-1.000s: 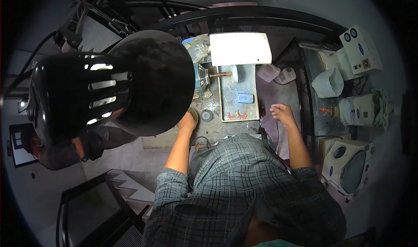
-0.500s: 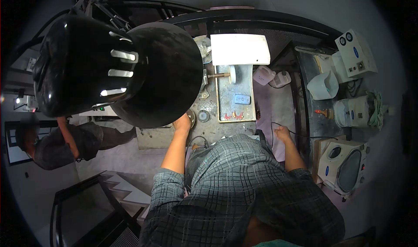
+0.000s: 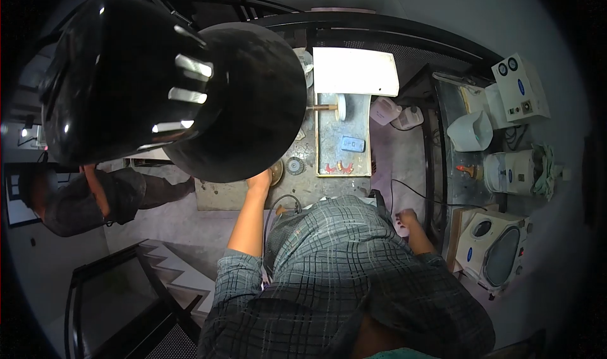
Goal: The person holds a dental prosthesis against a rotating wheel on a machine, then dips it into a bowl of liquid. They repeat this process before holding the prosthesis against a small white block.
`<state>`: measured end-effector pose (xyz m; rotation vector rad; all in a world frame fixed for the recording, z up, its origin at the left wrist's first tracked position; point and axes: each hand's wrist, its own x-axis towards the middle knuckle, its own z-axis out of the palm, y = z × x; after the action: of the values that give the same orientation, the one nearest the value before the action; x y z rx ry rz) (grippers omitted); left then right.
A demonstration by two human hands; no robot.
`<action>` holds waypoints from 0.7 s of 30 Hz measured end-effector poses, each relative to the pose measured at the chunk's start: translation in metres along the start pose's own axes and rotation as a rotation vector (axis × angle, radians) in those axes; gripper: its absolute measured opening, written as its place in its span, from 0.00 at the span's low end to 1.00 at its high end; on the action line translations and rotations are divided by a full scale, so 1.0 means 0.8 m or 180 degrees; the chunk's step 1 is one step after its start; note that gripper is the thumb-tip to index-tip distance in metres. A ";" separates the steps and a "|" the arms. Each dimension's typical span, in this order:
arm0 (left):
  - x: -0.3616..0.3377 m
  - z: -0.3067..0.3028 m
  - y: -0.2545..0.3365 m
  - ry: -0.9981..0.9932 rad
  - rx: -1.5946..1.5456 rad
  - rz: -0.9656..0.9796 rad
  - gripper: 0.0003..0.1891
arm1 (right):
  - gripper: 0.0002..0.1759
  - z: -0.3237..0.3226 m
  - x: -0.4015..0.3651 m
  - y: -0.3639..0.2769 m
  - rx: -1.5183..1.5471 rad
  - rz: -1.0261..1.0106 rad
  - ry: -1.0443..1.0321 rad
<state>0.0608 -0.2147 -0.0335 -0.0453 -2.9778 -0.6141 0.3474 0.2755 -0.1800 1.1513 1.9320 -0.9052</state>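
Observation:
My left hand (image 3: 258, 182) reaches onto the workbench beneath the black lamp shade (image 3: 253, 99), which hides its fingers. Just right of it, close to or touching it, is a round brass-coloured piece (image 3: 276, 172), partly covered by the shade. A dark ridged disc (image 3: 295, 165) lies further right on the bench. My right hand (image 3: 408, 218) hangs low beside my body, fingers loosely curled with nothing visible in them. A black cord (image 3: 411, 197) runs just above this hand.
A metal tray (image 3: 370, 163) holds a blue box (image 3: 353, 144), small red pieces (image 3: 339, 168) and a white wheel on a shaft (image 3: 341, 107). White machines (image 3: 496, 251) stand on the right. Another person (image 3: 82, 201) is at the left, above stair steps (image 3: 174, 277).
My right hand has dropped lower beside my body. My left hand stays at the brass piece. The view has shifted slightly, and the lamp shade now covers more of the bench.

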 end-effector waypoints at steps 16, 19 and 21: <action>-0.007 -0.032 0.020 -0.0010 -0.0781 -0.0597 0.04 | 0.25 -0.025 -0.149 -0.413 -0.1258 -0.3886 0.1533; -0.016 -0.041 0.030 -0.0101 -0.0874 -0.0685 0.03 | 0.24 -0.008 -0.137 -0.427 -0.1793 -0.3654 0.1597; -0.021 -0.044 0.033 -0.0163 -0.0806 -0.0601 0.03 | 0.24 -0.005 -0.132 -0.430 -0.1920 -0.3520 0.1627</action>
<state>0.0823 -0.2043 0.0075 0.2058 -2.9546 -1.0239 0.0718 0.1111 -0.0181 -0.1560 3.0244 -0.4231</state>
